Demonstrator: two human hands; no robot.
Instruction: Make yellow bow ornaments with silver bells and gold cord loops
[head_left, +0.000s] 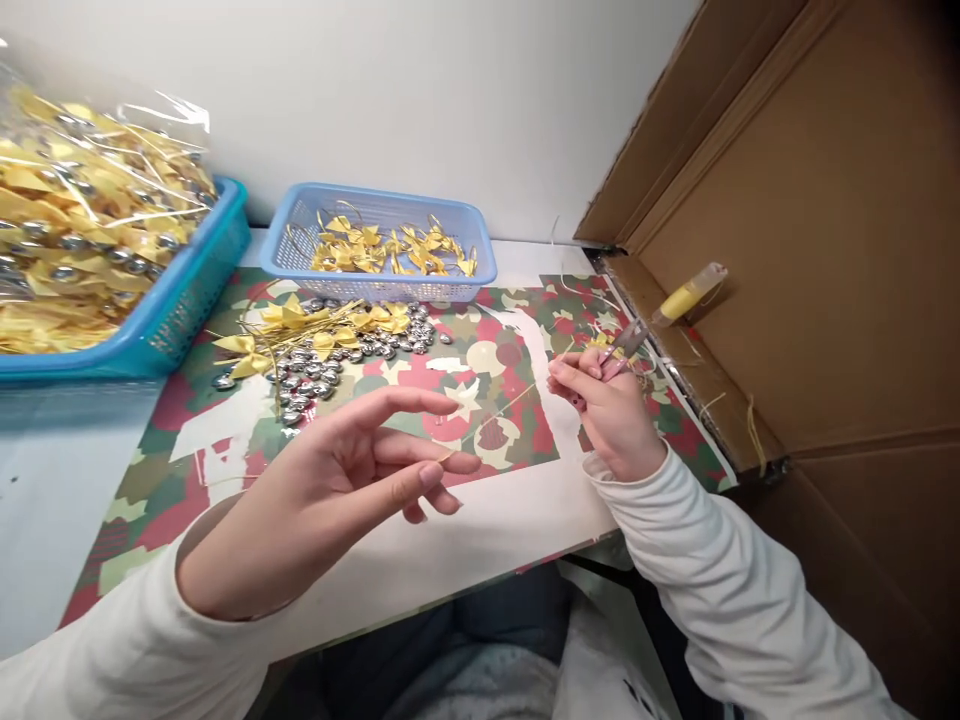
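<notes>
A thin yellow cord stretches between my two hands above the patterned table covering. My left hand pinches one end of it between thumb and fingertip, with the index finger held apart above. The other end is in the fingertips of my right hand. That same hand also holds a pair of small scissors, their metal blades pointing away to the upper right; the handles are mostly hidden by my fingers. Left of centre lie a pile of silver bells and several yellow ribbon bows with cord loops.
A blue basket at the back holds more bows. At the left a larger blue basket carries a clear bag full of bows with bells. A cardboard wall rises on the right, with a yellow tube against it.
</notes>
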